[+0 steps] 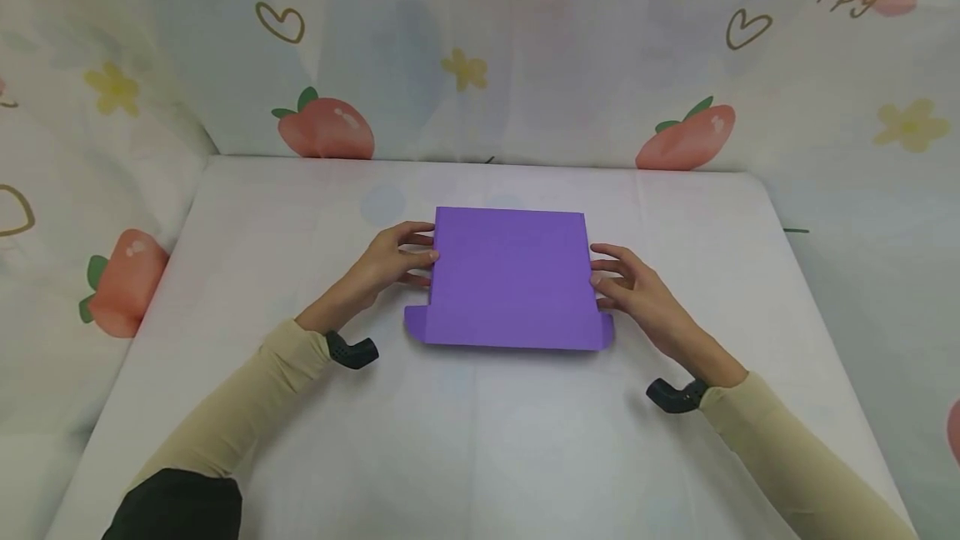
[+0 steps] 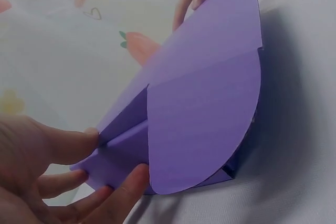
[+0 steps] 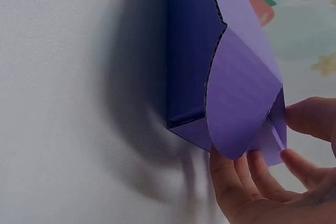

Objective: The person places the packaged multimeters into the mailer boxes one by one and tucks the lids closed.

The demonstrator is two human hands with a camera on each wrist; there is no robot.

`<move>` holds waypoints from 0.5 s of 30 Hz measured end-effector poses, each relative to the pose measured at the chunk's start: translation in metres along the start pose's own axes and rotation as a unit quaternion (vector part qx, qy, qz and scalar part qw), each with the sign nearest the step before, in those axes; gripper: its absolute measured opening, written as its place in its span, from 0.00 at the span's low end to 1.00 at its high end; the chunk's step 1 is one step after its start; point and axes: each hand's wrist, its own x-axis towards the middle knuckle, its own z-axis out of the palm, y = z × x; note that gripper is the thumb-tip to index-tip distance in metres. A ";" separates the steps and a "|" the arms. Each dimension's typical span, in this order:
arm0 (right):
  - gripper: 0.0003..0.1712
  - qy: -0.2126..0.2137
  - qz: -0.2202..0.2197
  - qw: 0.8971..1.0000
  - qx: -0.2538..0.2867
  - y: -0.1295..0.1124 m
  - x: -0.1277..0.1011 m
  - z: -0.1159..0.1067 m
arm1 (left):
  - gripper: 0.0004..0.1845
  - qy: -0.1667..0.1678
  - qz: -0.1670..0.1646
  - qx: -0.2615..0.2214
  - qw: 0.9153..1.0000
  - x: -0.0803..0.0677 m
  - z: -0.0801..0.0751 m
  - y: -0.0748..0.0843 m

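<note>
A purple cardboard box (image 1: 512, 273) lies between both hands on the white table. Its lid is partly down, with the front edge raised and a rounded flap (image 2: 202, 124) sticking out at each front corner. My left hand (image 1: 393, 261) holds the box's left side, thumb at the lid's edge and fingers against the side wall. On the opposite side, my right hand (image 1: 626, 282) grips in the same way; its fingertips (image 3: 254, 163) reach under the right rounded flap (image 3: 239, 93). A dark gap shows beneath the lid's front in the right wrist view. The box's inside is mostly hidden.
The white tabletop (image 1: 450, 448) extends all around the box. A patterned cloth (image 1: 525, 48) with peaches and flowers hangs behind and beside the table. Each wrist wears a black camera mount, one on the left (image 1: 352, 351) and one on the right (image 1: 677, 396).
</note>
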 end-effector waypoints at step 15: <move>0.35 0.043 -0.013 0.999 -0.019 0.004 -0.001 0.011 | 0.32 0.037 0.011 0.019 0.999 0.001 0.007 -0.005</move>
